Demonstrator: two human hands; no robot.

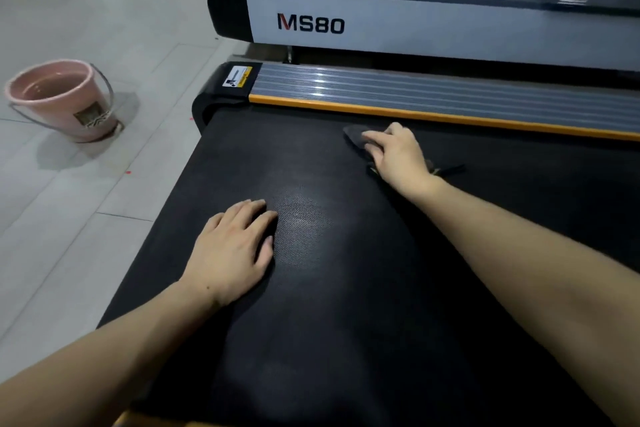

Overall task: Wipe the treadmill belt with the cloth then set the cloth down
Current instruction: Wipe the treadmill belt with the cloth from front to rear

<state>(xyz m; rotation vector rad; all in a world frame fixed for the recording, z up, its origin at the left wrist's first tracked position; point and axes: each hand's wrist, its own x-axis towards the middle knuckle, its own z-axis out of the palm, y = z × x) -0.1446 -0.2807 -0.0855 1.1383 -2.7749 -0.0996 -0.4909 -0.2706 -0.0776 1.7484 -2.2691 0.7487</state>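
Mid-wipe, by the look of it. Right hand (396, 152) pressed down on a dark cloth (356, 137), fingers fairly straight and close together; whether any curl into the fabric, cannot tell. Cloth mostly hidden under the palm, a flap showing just ahead of the fingertips and a frayed end trailing behind the wrist, all flat on the black belt (346, 322). Just beyond the fingertips, the orange strip (433, 116) of the side rail. Left hand (235, 246) flat on the belt, fingers straight and together, holding nothing, well apart from the cloth. Pink bucket (60, 99) on the floor, far off past the left fingers. Likely trouble: cloth bunching or slipping out from under flat fingers on the textured belt; loose end snagging in the gap under the rail; belt creeping under the bracing palm.
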